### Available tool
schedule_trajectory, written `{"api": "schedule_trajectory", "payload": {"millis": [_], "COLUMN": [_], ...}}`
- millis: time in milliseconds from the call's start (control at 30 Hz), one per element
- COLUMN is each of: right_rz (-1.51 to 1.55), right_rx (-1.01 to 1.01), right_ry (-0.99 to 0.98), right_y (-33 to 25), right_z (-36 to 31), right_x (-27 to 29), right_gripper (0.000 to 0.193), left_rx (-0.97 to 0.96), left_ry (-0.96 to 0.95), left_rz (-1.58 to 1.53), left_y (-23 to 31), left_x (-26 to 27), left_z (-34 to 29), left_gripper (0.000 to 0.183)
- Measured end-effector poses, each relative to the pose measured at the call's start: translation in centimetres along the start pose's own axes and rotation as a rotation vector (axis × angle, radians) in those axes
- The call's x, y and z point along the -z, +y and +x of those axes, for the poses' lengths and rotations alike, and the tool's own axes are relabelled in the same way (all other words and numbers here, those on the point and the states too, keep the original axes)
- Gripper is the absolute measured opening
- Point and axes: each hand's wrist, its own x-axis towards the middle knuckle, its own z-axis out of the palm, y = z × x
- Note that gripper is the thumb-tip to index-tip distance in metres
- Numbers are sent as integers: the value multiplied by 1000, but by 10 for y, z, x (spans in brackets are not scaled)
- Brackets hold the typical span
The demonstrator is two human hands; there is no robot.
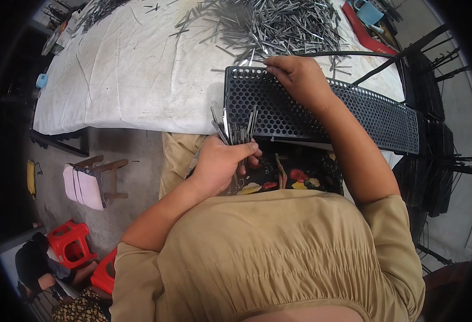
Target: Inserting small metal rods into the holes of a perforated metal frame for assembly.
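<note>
My left hand (220,163) is closed round a bundle of thin metal strips (236,129), which stick up between thumb and fingers in front of my lap. Just beyond it lies a long black perforated rack (300,121), full of round holes, at the near edge of the table. Over the rack's far left part is my right hand (298,78), its fingers pinched together. A shiny metal strip (251,57) shows at those fingertips. Behind the rack spreads a big heap of similar loose strips (284,27).
White cloth (134,70) covers the table. A blue mug (368,12) stands in a red tray (357,27) at the far right, near black racks (434,86). Left on the floor are a padded stool (84,187), a red plastic stool (72,244) and another person (37,263).
</note>
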Motion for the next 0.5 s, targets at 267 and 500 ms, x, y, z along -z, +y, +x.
{"api": "schedule_trajectory", "payload": {"millis": [267,500], "right_rz": [-116,473], "right_rx": [-20,-329], "right_ry": [-144,-32], "right_y": [-12,-59], "right_z": [-4,-27], "right_x": [5,11], "right_gripper": [19,15], "left_rx": [-6,15], "left_ry": [16,2], "left_rz": [28,-30], "left_y": [-2,-3], "left_x": [0,1], "left_z": [-1,-2], "left_gripper": [9,10]}}
